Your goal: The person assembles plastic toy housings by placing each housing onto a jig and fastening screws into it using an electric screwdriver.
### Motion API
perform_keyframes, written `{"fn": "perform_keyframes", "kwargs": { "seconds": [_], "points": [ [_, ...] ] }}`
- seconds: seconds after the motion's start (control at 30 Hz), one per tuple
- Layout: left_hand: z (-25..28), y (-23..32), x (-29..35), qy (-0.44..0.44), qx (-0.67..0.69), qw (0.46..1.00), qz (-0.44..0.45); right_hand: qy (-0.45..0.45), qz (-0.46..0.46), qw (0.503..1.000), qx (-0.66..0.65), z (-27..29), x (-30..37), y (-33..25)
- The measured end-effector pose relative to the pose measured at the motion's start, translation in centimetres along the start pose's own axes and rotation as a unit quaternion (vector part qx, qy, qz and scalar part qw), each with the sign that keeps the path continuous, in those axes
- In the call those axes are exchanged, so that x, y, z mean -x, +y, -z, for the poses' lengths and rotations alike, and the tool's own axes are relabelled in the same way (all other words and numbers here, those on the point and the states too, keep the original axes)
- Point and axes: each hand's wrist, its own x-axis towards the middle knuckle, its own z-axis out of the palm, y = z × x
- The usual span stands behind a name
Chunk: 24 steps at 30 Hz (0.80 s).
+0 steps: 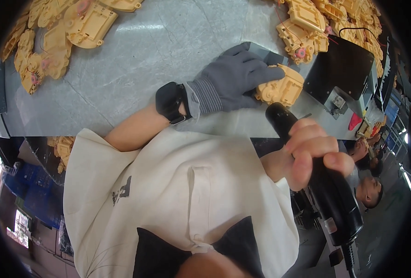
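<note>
My left hand (235,76) wears a grey knit glove and grips a yellow plastic housing (286,87) near the table's front edge. Its fingers reach over the back and left side of the part. Bare-skinned, my right hand (314,153) is wrapped round a black corded electric screwdriver (335,199), held at a slant. The tool's nose is right at the housing's near edge; its bit is hidden, so I cannot tell whether it touches a screw. A grey metal block (265,53) sits just behind the left hand, partly covered by it.
Yellow housings with red wires lie piled at the back left (87,23) and back right (305,28) of the grey table (136,55). A black panelled box (339,67) with a small metal fitting stands right of my hands. Another person (370,191) is farther off at right.
</note>
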Motion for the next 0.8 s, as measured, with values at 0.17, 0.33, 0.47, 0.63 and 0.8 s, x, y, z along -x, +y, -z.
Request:
{"fn": "perform_keyframes", "kwargs": {
  "seconds": [0.17, 0.33, 0.47, 0.63, 0.8],
  "points": [
    [0.0, -0.2, 0.0, 0.019, -0.003, 1.0, -0.003, 0.022, -0.02, 0.998, -0.057, 1.4, -0.1, 0.6],
    [0.1, 0.0, -0.1, 0.009, 0.006, 1.0, -0.006, -0.017, 0.005, 0.999, -0.039, 0.9, -0.5, 0.6],
    [0.0, 0.2, -0.2, -0.017, 0.009, 1.0, 0.015, -0.045, 0.012, 0.997, -0.067, 1.4, -0.1, 1.1],
    [1.0, 0.9, -0.2, -0.02, 0.01, 1.0, 0.007, 0.095, 0.03, 0.991, -0.095, 4.2, 0.1, -1.0],
    [1.2, 1.8, -0.6, -0.051, -0.009, 0.997, 0.052, 0.394, 0.125, 0.905, 0.098, 14.9, 1.6, -3.3]
  ]
}}
